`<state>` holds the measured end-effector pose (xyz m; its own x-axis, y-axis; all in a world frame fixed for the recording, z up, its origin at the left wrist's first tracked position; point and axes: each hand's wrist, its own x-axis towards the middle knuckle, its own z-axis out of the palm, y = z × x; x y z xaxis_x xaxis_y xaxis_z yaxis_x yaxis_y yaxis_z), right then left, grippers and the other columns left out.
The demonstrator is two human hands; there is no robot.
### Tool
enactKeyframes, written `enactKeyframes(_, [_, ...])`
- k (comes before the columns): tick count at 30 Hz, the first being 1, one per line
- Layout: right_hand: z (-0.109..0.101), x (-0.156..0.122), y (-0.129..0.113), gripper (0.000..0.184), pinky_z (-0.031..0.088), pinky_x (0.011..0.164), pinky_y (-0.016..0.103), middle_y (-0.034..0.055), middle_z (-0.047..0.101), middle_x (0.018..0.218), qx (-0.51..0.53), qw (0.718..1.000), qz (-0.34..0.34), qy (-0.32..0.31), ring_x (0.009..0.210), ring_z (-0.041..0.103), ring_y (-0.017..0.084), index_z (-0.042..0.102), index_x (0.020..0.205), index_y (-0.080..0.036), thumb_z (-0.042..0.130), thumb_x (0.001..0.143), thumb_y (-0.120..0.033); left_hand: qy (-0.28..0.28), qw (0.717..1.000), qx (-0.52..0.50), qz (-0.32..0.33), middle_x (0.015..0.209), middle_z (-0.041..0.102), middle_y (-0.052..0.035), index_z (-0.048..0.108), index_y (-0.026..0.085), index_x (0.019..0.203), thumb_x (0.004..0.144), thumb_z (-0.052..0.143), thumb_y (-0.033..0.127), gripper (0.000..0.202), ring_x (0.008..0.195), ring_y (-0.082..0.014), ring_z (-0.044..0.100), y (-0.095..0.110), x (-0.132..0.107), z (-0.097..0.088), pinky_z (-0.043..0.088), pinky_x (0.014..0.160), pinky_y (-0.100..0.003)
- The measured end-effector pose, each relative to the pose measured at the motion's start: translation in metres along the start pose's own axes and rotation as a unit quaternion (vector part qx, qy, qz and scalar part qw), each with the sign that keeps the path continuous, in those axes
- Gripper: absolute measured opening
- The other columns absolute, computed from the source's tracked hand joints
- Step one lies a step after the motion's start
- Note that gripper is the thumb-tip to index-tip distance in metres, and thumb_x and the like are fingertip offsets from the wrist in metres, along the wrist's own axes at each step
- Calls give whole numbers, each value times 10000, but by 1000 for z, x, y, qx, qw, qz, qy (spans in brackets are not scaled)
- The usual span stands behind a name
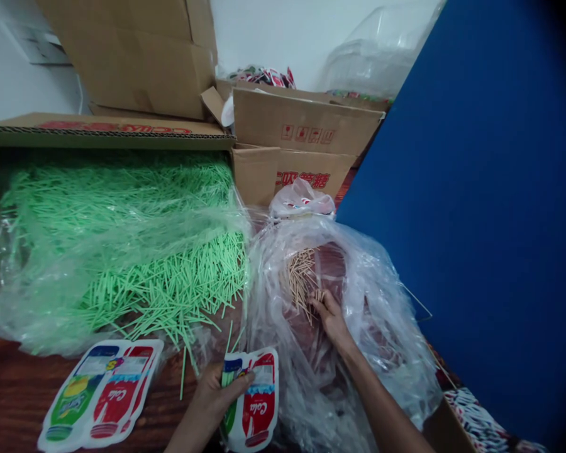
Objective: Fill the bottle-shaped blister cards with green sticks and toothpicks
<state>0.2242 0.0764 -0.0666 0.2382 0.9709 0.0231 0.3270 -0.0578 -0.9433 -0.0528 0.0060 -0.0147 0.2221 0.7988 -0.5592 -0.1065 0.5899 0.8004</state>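
Observation:
My left hand [219,393] is closed round a bottle-shaped cola pouch [259,402], thumb across its front. A few green sticks show at the pouch's upper left, by my fingers. My right hand [330,314] reaches into a clear plastic bag [372,270], its fingers pinched at the edge of a small pile of thin brown sticks [300,277]; some stick ends show at the fingertips. A second, larger pouch [106,390] with the same bottle print lies flat to the left. Behind it spreads a big heap of thin green sticks [170,277].
The green heap lies in a plastic-lined cardboard box [122,129]. Another carton [306,126] with red print stands behind the clear bag. A tall carton [136,56] rises at the back left, and a blue panel [490,189] borders the right side.

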Motion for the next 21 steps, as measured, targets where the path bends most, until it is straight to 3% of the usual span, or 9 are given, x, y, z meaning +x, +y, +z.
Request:
enactKeyframes(5, [0, 0, 1, 317, 460, 803, 309, 21, 585, 795, -15, 1000, -12, 3, 787, 569, 186, 506, 904, -209, 369, 887, -494, -38, 999, 8, -3, 626, 718, -39, 687, 124, 690, 644, 784, 420, 315, 559, -182, 627, -8, 4, -5, 473, 554, -245])
enactKeyframes(9, [-10, 8, -1, 346, 470, 787, 322, 49, 607, 841, -48, 999, -17, 9, 786, 582, 191, 504, 991, -198, 299, 915, -466, -41, 999, -2, 2, 630, 723, -31, 680, 129, 710, 661, 781, 400, 294, 559, -179, 633, -10, 5, -9, 482, 563, -249])
enactKeyframes(14, [-10, 7, -6, 237, 464, 872, 343, 84, 663, 1038, -125, 989, -17, -78, 957, 613, 223, 567, 1033, -205, 418, 890, -322, -37, 999, -12, 0, 647, 729, -20, 684, 139, 714, 674, 775, 386, 266, 578, -187, 648, -1, -2, -4, 491, 572, -253])
enactKeyframes(17, [1, 0, -14, 289, 442, 910, 352, 111, 604, 1219, -244, 962, -8, -126, 1062, 593, 246, 549, 1147, -199, 434, 883, -216, -31, 1000, -4, 1, 637, 725, -19, 688, 137, 703, 645, 789, 402, 289, 572, -190, 648, 0, -2, -2, 486, 563, -249])
enactKeyframes(21, [12, -4, -22, 362, 433, 913, 351, 157, 429, 1410, -371, 921, 15, -121, 1155, 551, 262, 514, 1196, -171, 344, 885, -99, -28, 1000, -10, -2, 624, 719, -17, 681, 139, 688, 647, 788, 404, 289, 561, -180, 640, -6, 2, -6, 483, 551, -242])
